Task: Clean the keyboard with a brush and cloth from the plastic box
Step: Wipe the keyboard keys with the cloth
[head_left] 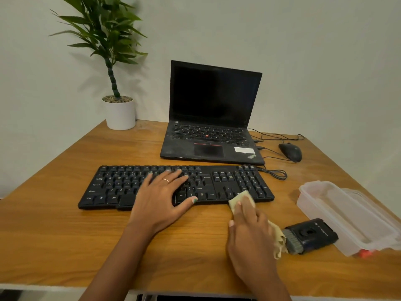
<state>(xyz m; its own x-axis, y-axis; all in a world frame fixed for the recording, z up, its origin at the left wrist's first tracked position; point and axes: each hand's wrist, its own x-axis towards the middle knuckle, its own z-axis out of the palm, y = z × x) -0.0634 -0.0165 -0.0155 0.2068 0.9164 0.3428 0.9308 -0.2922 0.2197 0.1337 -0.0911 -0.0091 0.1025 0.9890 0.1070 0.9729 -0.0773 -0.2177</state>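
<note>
The keyboard lies flat across the middle of the desk, its long side facing the person. The right hand presses a pale yellow cloth against the keyboard's near edge, below the arrow keys; the fingers lie fairly straight over the folded front of the cloth, and its loose tail bunches out behind the palm. That looks like wiping the front rim, so I judge the cloth stage to be in hand. The left hand lies spread, palm down, on the keys left of that grip, most likely to hold the board from sliding under the wiping pressure.

Just right of the wiping hand, touching the cloth's tail, the brush lies on its side, bristles toward the cloth, set down within reach. Beyond it stands the clear plastic box, open, with something red at its near corner that I cannot identify.

Further from the grip, behind the keyboard, an open laptop shows a dark screen, with a wired mouse to its right and cables trailing between. A potted plant stands at the far left corner. The desk is wood-grained and orange-brown, set against a plain pale wall.
</note>
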